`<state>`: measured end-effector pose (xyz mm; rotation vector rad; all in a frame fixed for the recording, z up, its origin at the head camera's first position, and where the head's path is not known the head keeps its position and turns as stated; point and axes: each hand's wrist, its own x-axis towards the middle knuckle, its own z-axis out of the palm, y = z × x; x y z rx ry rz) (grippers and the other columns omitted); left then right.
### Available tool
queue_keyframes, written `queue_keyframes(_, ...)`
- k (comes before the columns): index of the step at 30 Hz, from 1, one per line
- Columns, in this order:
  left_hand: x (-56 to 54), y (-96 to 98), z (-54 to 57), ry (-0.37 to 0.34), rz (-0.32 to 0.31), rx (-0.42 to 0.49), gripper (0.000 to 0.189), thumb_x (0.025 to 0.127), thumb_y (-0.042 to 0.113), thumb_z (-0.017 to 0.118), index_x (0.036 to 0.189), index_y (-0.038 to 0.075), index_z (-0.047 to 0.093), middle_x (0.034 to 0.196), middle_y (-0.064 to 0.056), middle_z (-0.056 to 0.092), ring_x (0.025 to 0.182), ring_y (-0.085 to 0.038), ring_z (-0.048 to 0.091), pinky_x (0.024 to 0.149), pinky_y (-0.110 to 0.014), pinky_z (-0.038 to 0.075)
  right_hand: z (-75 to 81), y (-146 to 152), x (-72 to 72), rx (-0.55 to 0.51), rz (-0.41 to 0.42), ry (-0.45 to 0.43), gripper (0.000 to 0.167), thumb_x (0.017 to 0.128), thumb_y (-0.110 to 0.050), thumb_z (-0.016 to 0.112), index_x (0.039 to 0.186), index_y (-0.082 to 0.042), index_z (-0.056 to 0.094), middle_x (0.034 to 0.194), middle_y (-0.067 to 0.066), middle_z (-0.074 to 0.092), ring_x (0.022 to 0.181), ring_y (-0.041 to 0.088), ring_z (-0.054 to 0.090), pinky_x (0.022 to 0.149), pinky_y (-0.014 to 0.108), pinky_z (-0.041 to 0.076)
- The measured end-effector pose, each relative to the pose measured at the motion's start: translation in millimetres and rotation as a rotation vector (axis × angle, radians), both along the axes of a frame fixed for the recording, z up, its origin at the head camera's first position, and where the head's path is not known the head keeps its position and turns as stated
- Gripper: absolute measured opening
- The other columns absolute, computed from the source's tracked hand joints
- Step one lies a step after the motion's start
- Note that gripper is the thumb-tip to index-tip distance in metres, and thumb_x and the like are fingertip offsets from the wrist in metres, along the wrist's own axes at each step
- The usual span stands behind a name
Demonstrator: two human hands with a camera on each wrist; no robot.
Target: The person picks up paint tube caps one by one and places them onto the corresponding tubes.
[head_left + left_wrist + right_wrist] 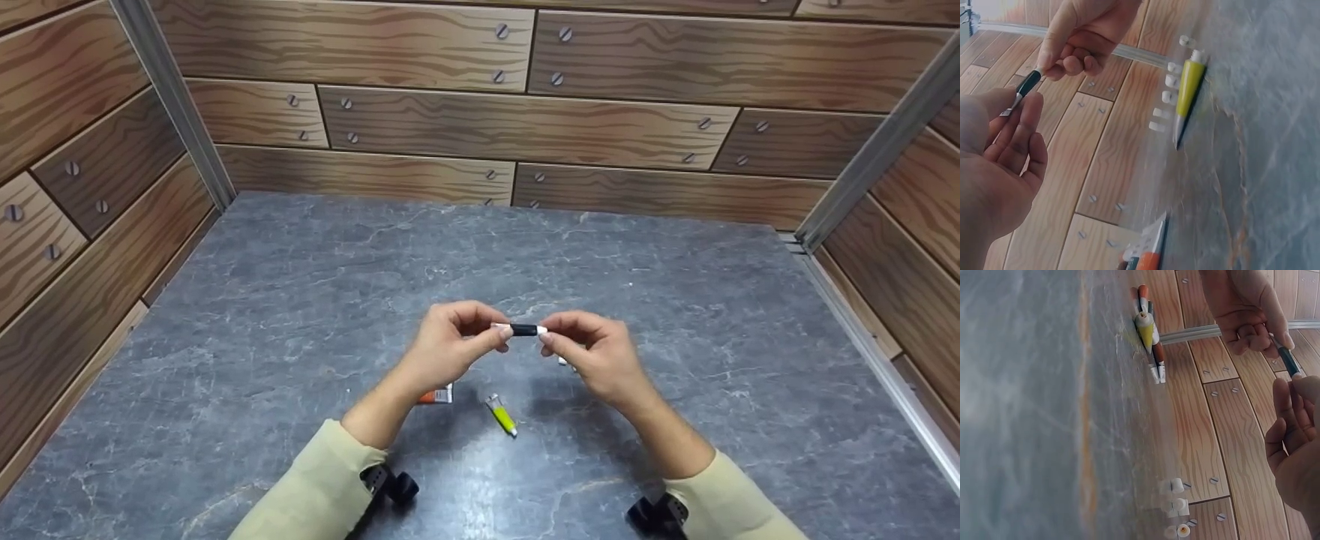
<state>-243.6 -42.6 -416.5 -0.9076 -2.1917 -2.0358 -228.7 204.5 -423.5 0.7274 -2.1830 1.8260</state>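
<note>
Dark tube (pixel 524 330) is up above the tabletop (pixel 360 262); I have its flat end pinched in the left hand (pixel 448 346) and its white tip in the right hand (pixel 603 357). I reckon squeezing too hard could force out its contents.

I am seeing no text, label, brand, number or sign that I can actually read on any of the things here.

the bare left hand (pixel 448 349) and bare right hand (pixel 606 360) face each other, just apart, each pinching between thumb (pixel 486 343) and fingers, both bare forearms (pixel 381 409) angled inward.
</note>
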Motion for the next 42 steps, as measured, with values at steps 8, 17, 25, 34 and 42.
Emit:
queue_keyframes(8, -4.9, -3.8, -0.1, 0.054, 0.095, -0.063, 0.021, 0.092, 0.008, 0.083, 0.112, 0.002, 0.077, 0.099, -0.005, 0.078, 0.085, -0.019, 0.073, 0.075, -0.032, 0.059, -2.0, 1, -3.7, -0.020, -0.059, -0.056, 0.007, 0.096, 0.003, 0.075, 0.103, 0.001, 0.077, 0.086, 0.016, 0.073, 0.075, 0.024, 0.071, 0.059, 0.026, 0.053)
queue_keyframes(17, -16.1, -5.6, 6.5, 0.029, 0.105, -0.148, 0.016, 0.092, 0.008, 0.083, 0.108, 0.005, 0.079, 0.091, -0.002, 0.076, 0.079, -0.014, 0.066, 0.068, -0.026, 0.052, -1.5, -1, -10.8, -0.035, -0.053, -0.081, 0.007, 0.096, 0.003, 0.076, 0.103, 0.003, 0.077, 0.091, 0.021, 0.072, 0.080, 0.021, 0.071, 0.070, 0.027, 0.058)
queue_keyframes(25, -37.6, -7.8, 12.6, 0.005, 0.071, -0.200, 0.020, 0.092, 0.003, 0.082, 0.110, 0.000, 0.078, 0.091, -0.005, 0.075, 0.078, -0.012, 0.064, 0.067, -0.023, 0.051, 4.8, 0, -32.5, 0.058, -0.112, -0.068, 0.007, 0.094, 0.000, 0.079, 0.101, 0.000, 0.080, 0.089, 0.010, 0.074, 0.073, 0.012, 0.061, 0.063, 0.020, 0.048)
queue_keyframes(34, -62.7, -11.4, 5.7, -0.045, 0.081, -0.272, 0.023, 0.091, 0.001, 0.081, 0.114, 0.002, 0.077, 0.095, -0.004, 0.076, 0.082, -0.017, 0.068, 0.071, -0.025, 0.055, 5.9, 0, -58.7, 0.206, -0.157, -0.100, 0.013, 0.094, -0.011, 0.082, 0.106, -0.004, 0.082, 0.099, 0.011, 0.077, 0.067, 0.011, 0.056, 0.057, 0.021, 0.043)
queue_keyframes(42, -78.5, -13.4, -12.0, -0.063, 0.114, -0.313, 0.023, 0.091, 0.002, 0.081, 0.113, 0.003, 0.078, 0.095, -0.004, 0.075, 0.086, -0.018, 0.067, 0.073, -0.026, 0.054, -6.0, -3, -80.6, 0.325, -0.150, -0.138, 0.009, 0.094, -0.014, 0.083, 0.102, -0.009, 0.083, 0.098, 0.003, 0.077, 0.068, 0.018, 0.055, 0.057, 0.022, 0.042)
